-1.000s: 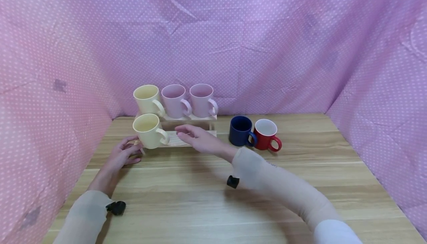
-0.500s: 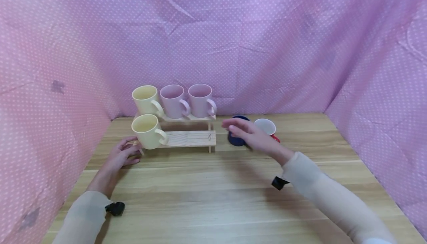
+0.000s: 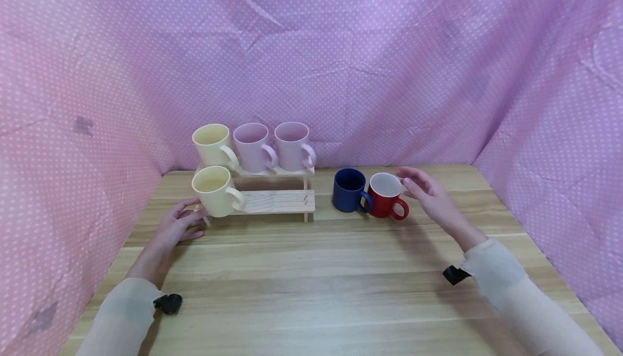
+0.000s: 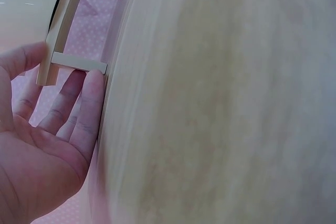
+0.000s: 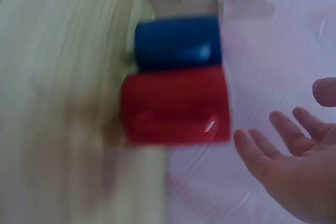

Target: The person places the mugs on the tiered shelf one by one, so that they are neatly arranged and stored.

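Observation:
My left hand [image 3: 176,227] holds the left end of a two-tier wooden rack [image 3: 277,202]. In the left wrist view its thumb [image 4: 27,59] lies against the board's edge and its fingers reach round the short leg [image 4: 79,62]. Right above that hand, a cream mug [image 3: 212,193] stands on the lower tier, handle to the right. My right hand [image 3: 430,196] is beside the red mug [image 3: 382,202], thumb and fingers apart, fingertips close to its white-lined rim. A navy blue mug [image 3: 346,196] stands against the red one on its left.
Along the rack's upper tier stand another cream mug [image 3: 212,145] and two pink mugs, a left one [image 3: 252,150] and a right one [image 3: 292,147]. Pink dotted cloth [image 3: 311,64] hangs round the wooden table [image 3: 302,280] at the back and both sides.
My right hand has moved right, from over the rack's lower tier, past the blue mug, to the red mug's right side. The left hand stays at the rack's end.

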`<state>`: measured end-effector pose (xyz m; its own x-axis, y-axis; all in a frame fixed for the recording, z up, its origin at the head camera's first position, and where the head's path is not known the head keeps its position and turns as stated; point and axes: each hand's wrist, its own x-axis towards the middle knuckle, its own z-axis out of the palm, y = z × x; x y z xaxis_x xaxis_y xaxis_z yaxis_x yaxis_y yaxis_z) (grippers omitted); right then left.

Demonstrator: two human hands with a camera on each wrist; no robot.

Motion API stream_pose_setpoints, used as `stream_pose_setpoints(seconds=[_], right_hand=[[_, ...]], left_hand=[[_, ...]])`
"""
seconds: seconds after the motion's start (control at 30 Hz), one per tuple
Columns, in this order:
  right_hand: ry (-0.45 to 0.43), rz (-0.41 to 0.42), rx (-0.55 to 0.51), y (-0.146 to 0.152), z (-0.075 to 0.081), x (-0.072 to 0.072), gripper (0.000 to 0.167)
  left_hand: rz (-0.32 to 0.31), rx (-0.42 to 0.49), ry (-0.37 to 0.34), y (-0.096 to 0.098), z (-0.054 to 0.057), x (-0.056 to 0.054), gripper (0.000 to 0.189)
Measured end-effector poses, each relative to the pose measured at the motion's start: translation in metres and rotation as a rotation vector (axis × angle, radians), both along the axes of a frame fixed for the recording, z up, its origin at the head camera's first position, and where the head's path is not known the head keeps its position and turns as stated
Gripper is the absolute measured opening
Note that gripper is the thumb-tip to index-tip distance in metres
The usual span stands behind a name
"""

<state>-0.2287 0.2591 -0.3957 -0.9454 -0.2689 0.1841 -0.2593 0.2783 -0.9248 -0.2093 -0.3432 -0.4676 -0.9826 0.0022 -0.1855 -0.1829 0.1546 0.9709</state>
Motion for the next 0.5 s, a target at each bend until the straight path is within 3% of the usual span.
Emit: stream_pose_setpoints(seconds=[0.23, 0.5], right_hand=[[-0.159, -0.015, 0.007, 0.030, -0.032, 0.004, 0.066], [-0.324, 0.029, -0.034, 0.028, -0.056, 0.014, 0.065]], left_hand=[[-0.014, -0.012, 0.006, 0.001, 0.001, 0.005, 0.051], [0.003, -0.004, 0.018, 0.001, 0.001, 0.004, 0.048]])
